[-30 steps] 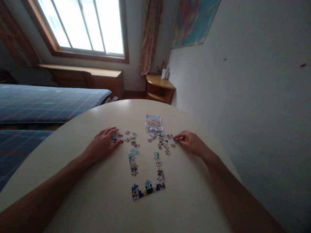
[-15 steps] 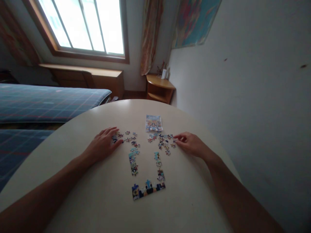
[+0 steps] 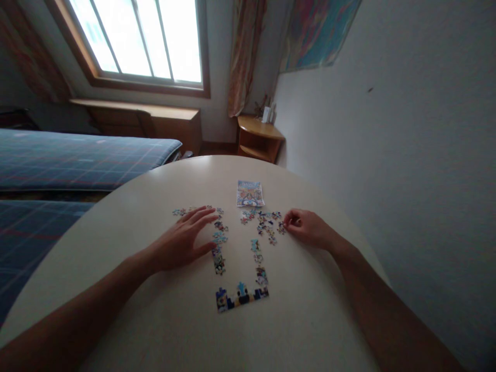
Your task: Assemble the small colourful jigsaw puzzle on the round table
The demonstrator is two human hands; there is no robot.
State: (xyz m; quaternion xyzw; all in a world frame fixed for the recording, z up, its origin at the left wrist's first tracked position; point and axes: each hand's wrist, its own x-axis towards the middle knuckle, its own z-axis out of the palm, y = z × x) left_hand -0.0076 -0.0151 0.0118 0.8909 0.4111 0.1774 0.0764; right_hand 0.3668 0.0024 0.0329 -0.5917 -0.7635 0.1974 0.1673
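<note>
My left hand (image 3: 186,240) is open over the left side of the puzzle, fingers spread, thumb beside the joined left edge strip (image 3: 219,261). Its fingers cover part of the loose left pieces (image 3: 221,226). My right hand (image 3: 306,227) has thumb and forefinger pinched at the right end of the loose right pieces (image 3: 267,219); whether a piece is between the fingertips is hidden. Nearest me lies the joined bottom strip (image 3: 243,298), and a right edge strip (image 3: 261,275) rises from its right end. A small printed picture sheet (image 3: 250,194) lies beyond the pieces.
Everything lies on a round cream table (image 3: 174,315). A bed with a plaid mattress (image 3: 85,160) stands to the left. Past the table's far edge is a wooden corner cabinet (image 3: 260,132), and a white wall (image 3: 406,155) runs along the right.
My left hand has moved right and nearer from the far left pieces, uncovering some of them. My right hand has shifted slightly, its fingertips now lower among the right pieces. The view has shifted a little.
</note>
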